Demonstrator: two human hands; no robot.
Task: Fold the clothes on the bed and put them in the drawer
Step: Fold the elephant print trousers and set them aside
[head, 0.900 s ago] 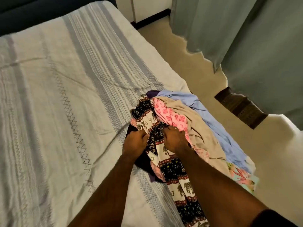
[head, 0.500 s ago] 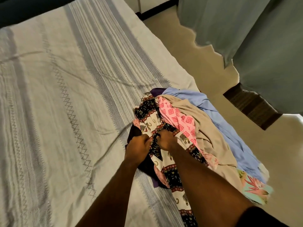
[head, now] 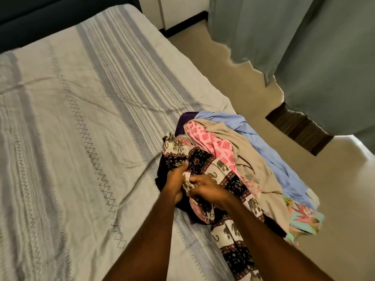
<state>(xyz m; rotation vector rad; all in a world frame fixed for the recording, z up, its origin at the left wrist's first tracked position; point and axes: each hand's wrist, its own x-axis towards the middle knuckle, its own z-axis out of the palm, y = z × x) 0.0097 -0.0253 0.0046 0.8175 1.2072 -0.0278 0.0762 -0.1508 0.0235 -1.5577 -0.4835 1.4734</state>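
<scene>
Both hands (head: 188,184) grip elephant-print garment (head: 233,230) | long axis toward viewer | bed (head: 81,138)

Nothing readable here, honestly: no text, labels, brand names or numbers anywhere in view. The closest thing is the black, white and red elephant-print cloth (head: 227,173), and that only carries pictures and patterns, not letters.

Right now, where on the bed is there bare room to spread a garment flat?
Bare bedspread runs left of the clothes pile up to the headboard end. Crowded at the right edge: the pile overhangs there, both hands gripping the elephant-print garment.
</scene>
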